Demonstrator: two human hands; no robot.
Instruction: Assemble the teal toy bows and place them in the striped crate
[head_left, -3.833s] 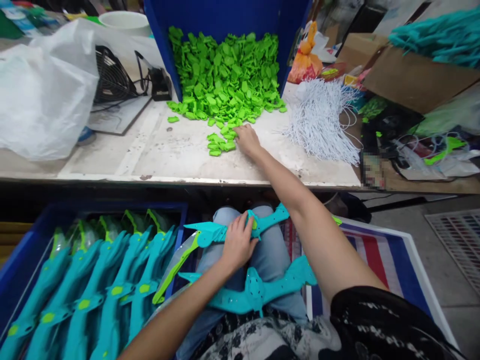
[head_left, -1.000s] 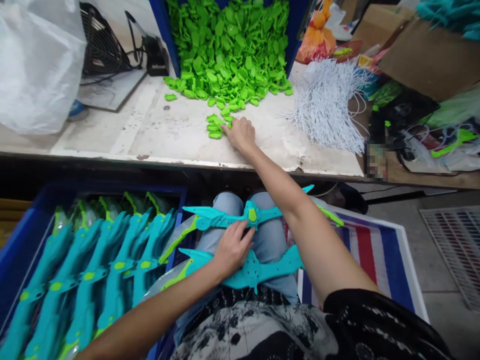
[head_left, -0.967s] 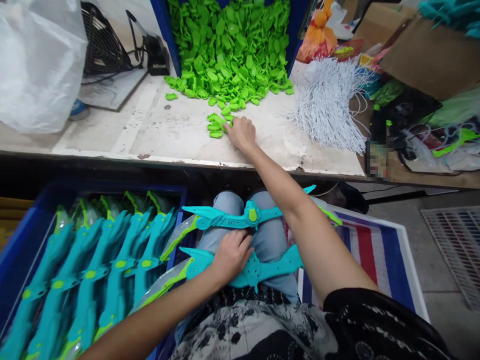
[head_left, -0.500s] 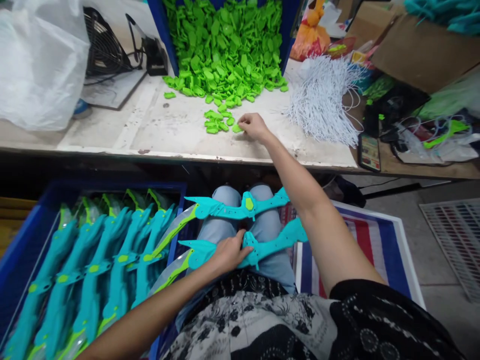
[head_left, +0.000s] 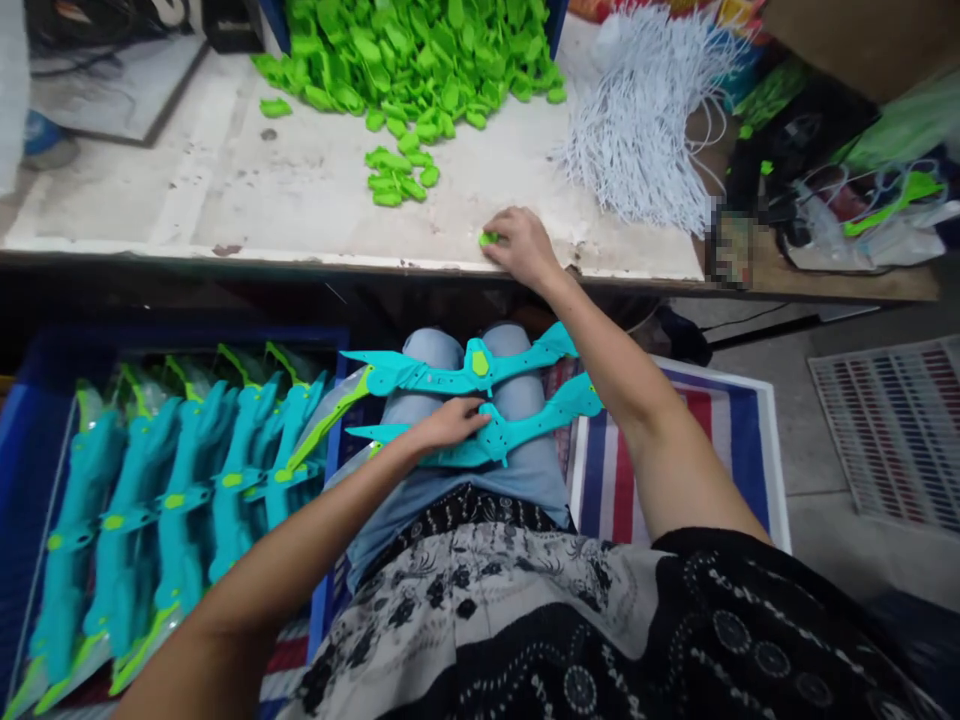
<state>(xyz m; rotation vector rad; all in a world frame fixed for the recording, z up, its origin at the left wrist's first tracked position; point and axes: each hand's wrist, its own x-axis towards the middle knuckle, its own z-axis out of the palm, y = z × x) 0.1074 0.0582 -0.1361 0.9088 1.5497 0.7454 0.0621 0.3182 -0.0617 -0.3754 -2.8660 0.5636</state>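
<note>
Two turquoise plastic toy bows lie across my lap. The farther toy bow (head_left: 442,380) has a bright green piece in its middle. My left hand (head_left: 452,423) is closed on the nearer toy bow (head_left: 536,418), just left of its centre. Above the front edge of the table, my right hand (head_left: 523,245) pinches a small green plastic piece (head_left: 489,238) between thumb and fingers. To the left of that hand, a small cluster of matching green pieces (head_left: 397,178) rests on the tabletop.
A big heap of green pieces (head_left: 420,60) spills from a blue bin at the back. White strings (head_left: 645,130) lie right of it. On my left, a blue crate (head_left: 30,400) holds several toy bows. A striped surface with a white frame (head_left: 772,450) is on my right.
My right hand has drawn the green piece away from the small cluster, toward the table's front edge. The view has tipped downward. My left hand stays on the nearer toy bow.
</note>
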